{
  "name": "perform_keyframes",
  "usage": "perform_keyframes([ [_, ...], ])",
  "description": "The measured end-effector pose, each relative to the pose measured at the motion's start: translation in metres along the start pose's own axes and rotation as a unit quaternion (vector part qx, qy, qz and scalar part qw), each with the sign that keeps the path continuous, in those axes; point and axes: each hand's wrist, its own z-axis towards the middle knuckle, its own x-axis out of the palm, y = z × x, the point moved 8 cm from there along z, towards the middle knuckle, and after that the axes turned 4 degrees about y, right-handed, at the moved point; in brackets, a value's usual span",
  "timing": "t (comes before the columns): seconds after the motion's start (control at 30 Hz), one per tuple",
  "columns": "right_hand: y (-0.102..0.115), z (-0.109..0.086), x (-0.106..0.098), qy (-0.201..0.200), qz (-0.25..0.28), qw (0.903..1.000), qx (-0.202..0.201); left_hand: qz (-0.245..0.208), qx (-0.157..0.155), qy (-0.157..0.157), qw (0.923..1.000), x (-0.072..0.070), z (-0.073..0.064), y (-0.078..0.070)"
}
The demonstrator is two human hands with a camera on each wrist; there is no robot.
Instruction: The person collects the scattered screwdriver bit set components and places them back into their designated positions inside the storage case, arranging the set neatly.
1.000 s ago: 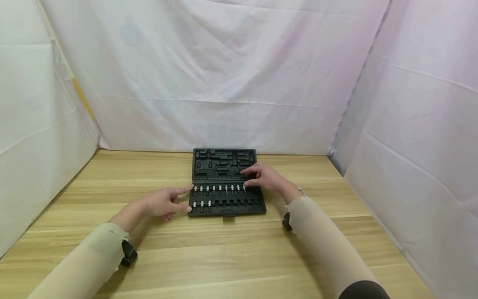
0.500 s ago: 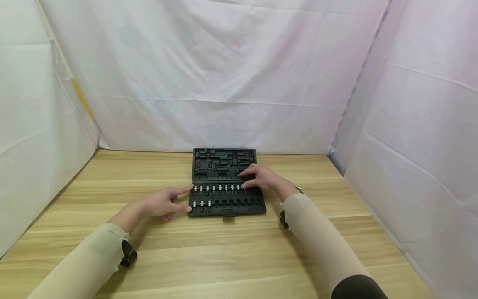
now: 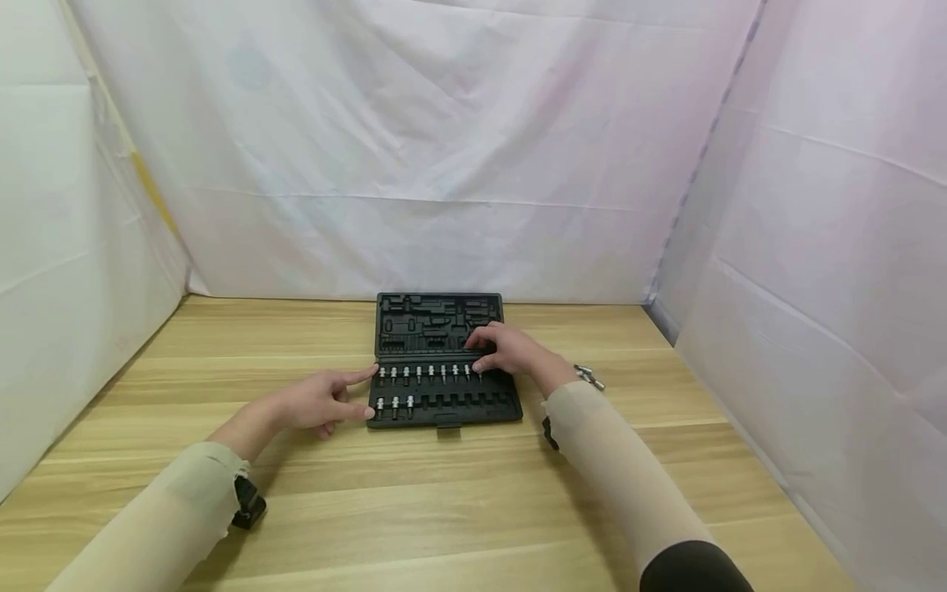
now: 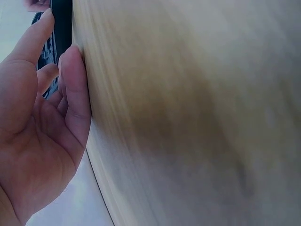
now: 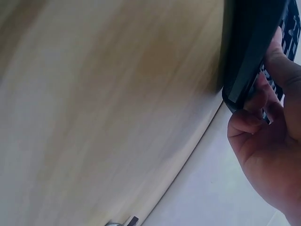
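A black socket case lies opened flat on the wooden table, its moulded lid at the back. Silver bit sockets fill most of the upper row, and 3 more bit sockets stand at the left of the lower row. My left hand touches the case's left edge with extended index finger and thumb. At the upper row's right end, my right hand has its thumb on the last bit socket, with the index finger apart above it. In the right wrist view, the other fingers curl beside the case.
A few loose silver bit sockets lie on the table beside the right forearm. Several slots in the lower row hold nothing. White cloth hangs behind the table and along both sides.
My right hand and forearm have moved slightly left, bringing the loose bit sockets more into sight. The left hand keeps its place at the case. The head view has turned a little.
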Motion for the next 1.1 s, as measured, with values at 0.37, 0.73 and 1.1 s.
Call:
perform_keyframes([
  [0.37,0.005,-0.002,0.006,0.023,-0.027,0.9991,0.022,-0.005,-0.004,0.004,1.0,0.003,0.001,0.002],
  [0.73,0.01,-0.003,0.008,0.034,-0.069,0.9959,0.048,0.005,-0.01,0.004,0.9999,0.002,0.004,0.002],
  [1.1,0.005,-0.008,0.011,0.031,-0.016,0.9992,0.017,0.005,-0.015,0.005,0.9999,0.005,-0.001,0.005],
])
